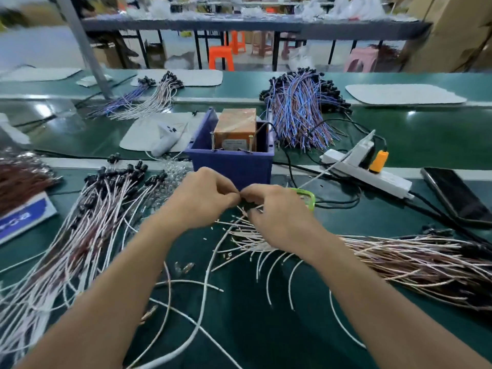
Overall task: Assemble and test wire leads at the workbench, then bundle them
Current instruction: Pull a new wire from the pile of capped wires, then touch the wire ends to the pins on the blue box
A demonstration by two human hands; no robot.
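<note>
Pinching at mid-worktop [255,331]: left hand [205,198] and right hand [277,217] meet fingertip to fingertip, each grip clamped on one wire lead [248,207] by its black end piece. The lead is held just above the green surface, just in front of the blue bin [231,161]. Left pile of leads [87,230] lies beside the left forearm, right pile of leads [415,259] beside the right. Power strip [370,173] and phone [455,195] sit far right.
</note>
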